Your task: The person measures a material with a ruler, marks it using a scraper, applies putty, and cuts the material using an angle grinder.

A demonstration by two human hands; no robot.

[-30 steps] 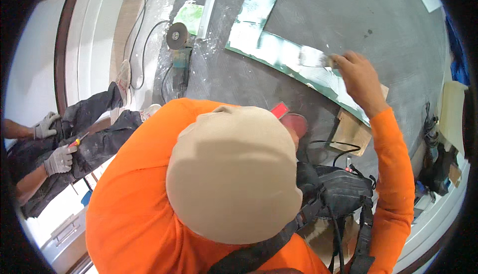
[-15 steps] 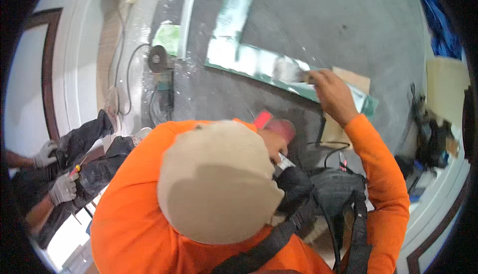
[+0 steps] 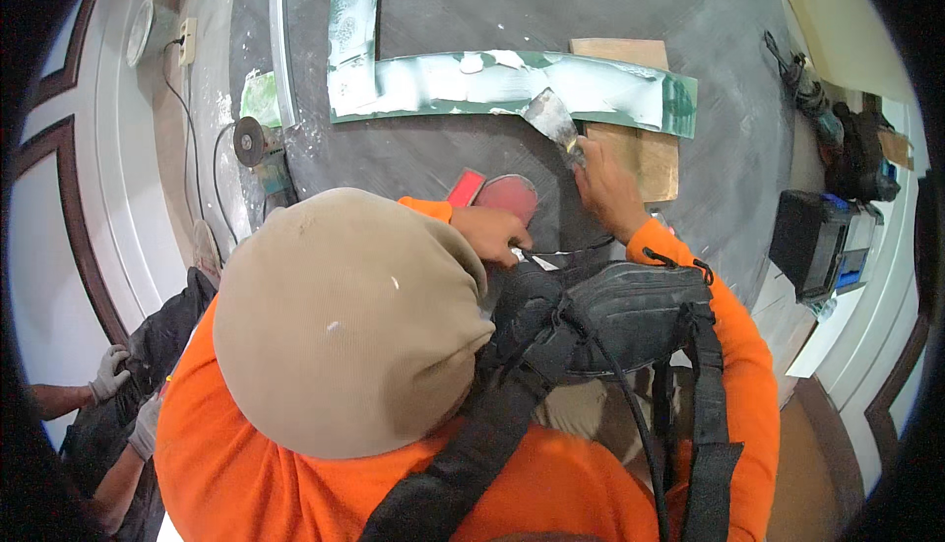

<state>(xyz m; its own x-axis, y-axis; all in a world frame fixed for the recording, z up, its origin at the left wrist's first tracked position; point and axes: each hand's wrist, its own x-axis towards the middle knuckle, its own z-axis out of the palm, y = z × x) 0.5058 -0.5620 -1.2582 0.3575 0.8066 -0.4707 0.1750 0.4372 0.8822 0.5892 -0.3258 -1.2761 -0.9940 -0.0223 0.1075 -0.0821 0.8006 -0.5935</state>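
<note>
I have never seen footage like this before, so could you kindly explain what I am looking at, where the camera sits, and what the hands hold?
This is one wide fisheye view from high above, looking down; edges bend near the rim. The beige cap and orange sleeves belong to the person working. Their right hand holds a putty knife against a green L-shaped panel smeared with white filler, lying on the grey floor. Their left hand holds a red object. An angle grinder lies to the left; another person's gloved hands show lower left.

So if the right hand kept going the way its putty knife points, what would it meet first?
Probably the green strip: the right hand holds a putty knife whose blade already seems to lie on it, though contact is hard to judge.
</note>
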